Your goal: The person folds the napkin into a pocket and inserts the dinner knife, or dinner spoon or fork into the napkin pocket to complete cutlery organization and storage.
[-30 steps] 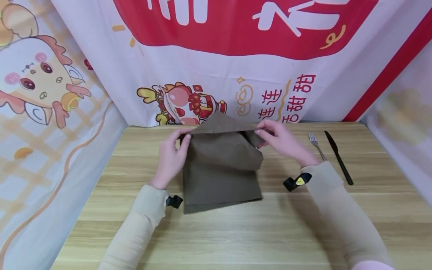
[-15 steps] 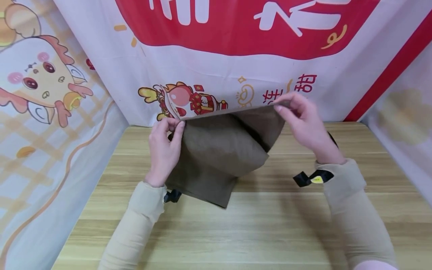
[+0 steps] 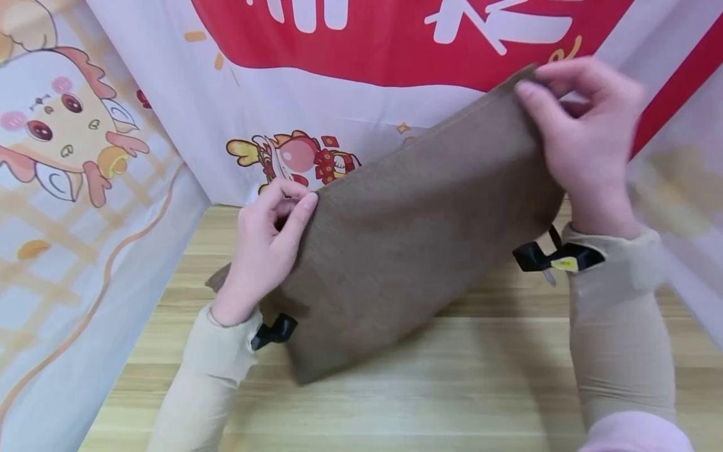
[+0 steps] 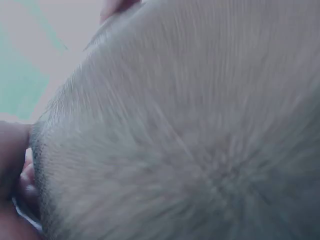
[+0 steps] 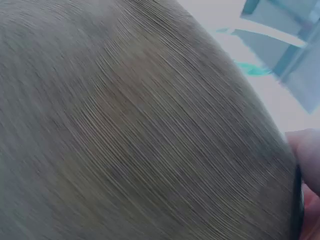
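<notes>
A dark brown cloth napkin [image 3: 418, 226] hangs slanted above the wooden table, stretched between two hands. At its upper left edge the left hand [image 3: 262, 242] pinches it between thumb and fingers. The right hand [image 3: 593, 138] grips the upper right corner, held higher. A small flap of the cloth sticks out to the left, behind the left wrist. In the left wrist view the blurred cloth [image 4: 175, 125] fills most of the picture, with fingers at the left side. Ribbed weave of the napkin [image 5: 140, 125] shows close up in the right wrist view, a thumb at its right edge.
The wooden table [image 3: 423, 402] spreads below. A short piece of metal handle [image 3: 550, 277] shows by the right wrist's black camera mount [image 3: 565, 257]; the rest of that cutlery is hidden. A printed white and red curtain [image 3: 367, 107] stands behind the table.
The right hand has moved up and to the right with its corner, and the folded napkin has opened out wider. The left hand keeps its pinch, shifted slightly left. The fork and knife became covered.
</notes>
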`<state>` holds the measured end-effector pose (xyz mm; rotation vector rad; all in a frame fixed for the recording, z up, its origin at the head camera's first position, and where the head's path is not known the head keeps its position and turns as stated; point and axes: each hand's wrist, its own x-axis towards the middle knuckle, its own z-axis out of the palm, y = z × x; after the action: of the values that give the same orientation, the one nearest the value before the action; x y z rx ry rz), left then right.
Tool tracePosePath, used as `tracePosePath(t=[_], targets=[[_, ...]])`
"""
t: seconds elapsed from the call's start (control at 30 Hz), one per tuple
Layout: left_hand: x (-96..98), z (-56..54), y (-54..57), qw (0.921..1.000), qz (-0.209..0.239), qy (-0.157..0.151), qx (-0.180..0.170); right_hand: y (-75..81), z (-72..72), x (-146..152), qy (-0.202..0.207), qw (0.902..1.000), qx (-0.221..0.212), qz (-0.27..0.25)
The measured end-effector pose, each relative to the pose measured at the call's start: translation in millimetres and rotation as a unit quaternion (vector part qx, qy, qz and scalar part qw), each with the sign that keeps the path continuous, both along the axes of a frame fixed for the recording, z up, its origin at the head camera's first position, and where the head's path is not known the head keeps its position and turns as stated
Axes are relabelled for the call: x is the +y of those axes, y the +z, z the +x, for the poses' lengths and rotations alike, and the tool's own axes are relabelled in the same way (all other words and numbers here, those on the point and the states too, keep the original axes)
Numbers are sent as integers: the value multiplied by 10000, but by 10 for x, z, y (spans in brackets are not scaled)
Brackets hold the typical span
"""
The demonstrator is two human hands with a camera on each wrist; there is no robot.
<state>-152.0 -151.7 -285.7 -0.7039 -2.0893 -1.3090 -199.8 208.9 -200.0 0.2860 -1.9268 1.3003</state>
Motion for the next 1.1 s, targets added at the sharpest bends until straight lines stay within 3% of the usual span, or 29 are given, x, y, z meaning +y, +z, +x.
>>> tracePosePath(t=[0.07, 0.13, 0.2, 0.27, 0.37, 0.43, 0.47, 0.53, 0.73, 0.8, 0.87, 0.9, 0.97, 1.03, 1.07, 1.1], targets=[[-133, -154, -121, 9975, -495, 231, -447, -174, -184, 37, 271, 9930, -1141, 143], [-279, -328, -339, 9865, -1080, 229, -1207, -460, -377, 91, 426, 9727, -2210, 558], [-424, -461, -604, 9638, -1732, 15, -2029, -787, -545, 172, 575, 9475, -3036, 826], [-548, -520, -856, 9308, -2310, -360, -2810, -1122, -678, 265, 604, 9318, -3396, 1126], [-720, -504, -1145, 8845, -2871, -853, -3577, -1519, -771, 432, 668, 9205, -3630, 1284], [-839, -472, -1266, 8685, -3062, -995, -3768, -1695, -780, 538, 725, 9176, -3660, 1375], [-902, -459, -1307, 8656, -3102, -984, -3805, -1759, -770, 588, 743, 9146, -3700, 1454], [-1025, -438, -1366, 8699, -3071, -848, -3767, -1869, -729, 680, 869, 9056, -3828, 1609], [-1262, -431, -1453, 8888, -2595, -276, -3767, -2151, -557, 912, 1619, 8555, -4284, 2418], [-1291, -425, -1462, 8922, -2467, -265, -3774, -2198, -486, 949, 1796, 8411, -4379, 2619], [-1297, -406, -1464, 8902, -2422, -389, -3840, -2214, -406, 968, 2085, 8270, -4454, 2724], [-1295, -388, -1460, 8868, -2340, -589, -3942, -2212, -363, 972, 2262, 8179, -4512, 2763], [-1286, -338, -1441, 8726, -2208, -1058, -4225, -2186, -269, 975, 2730, 7926, -4656, 2838], [-1272, -278, -1409, 8532, -2153, -1527, -4499, -2156, -175, 970, 3364, 7587, -4765, 2901], [-1267, -246, -1386, 8402, -2102, -1748, -4683, -2141, -131, 966, 3678, 7388, -4820, 2942], [-1262, -214, -1360, 8320, -2084, -1897, -4780, -2121, -84, 961, 3978, 7187, -4872, 2965]])
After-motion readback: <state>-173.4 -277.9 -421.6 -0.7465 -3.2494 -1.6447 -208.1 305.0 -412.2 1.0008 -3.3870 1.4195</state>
